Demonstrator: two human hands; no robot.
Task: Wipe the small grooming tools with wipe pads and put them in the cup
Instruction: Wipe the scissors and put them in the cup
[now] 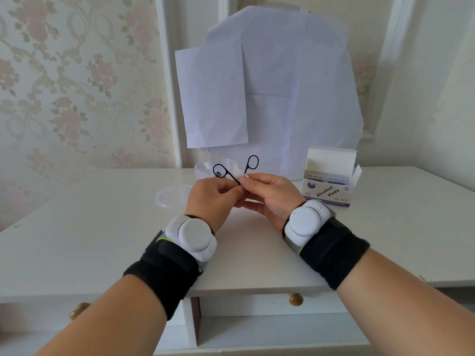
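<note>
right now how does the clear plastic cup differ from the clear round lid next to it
The clear plastic cup stands upright at the back of the white table, partly hidden behind the hands; the clear round lid lies flat, nearer and to its left, in full view. The cup is tall, the lid shallow. Both are see-through plastic and untouched.

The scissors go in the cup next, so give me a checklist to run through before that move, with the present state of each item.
1. Scissors held firmly: ok, the left hand grips them, loops up and spread apart.
2. Wipe pad on the tool: ok, the right hand pinches a white pad against the scissors.
3. Blades wiped clean: cannot tell, both hands hide them.
4. Cup open and upright: ok, its lid lies on the table in front of it.
5. Room inside the cup: cannot tell, the hands and scissors cover most of it.
6. Alcohol pads box away from the cup: ok, it stands open to the right.
</note>
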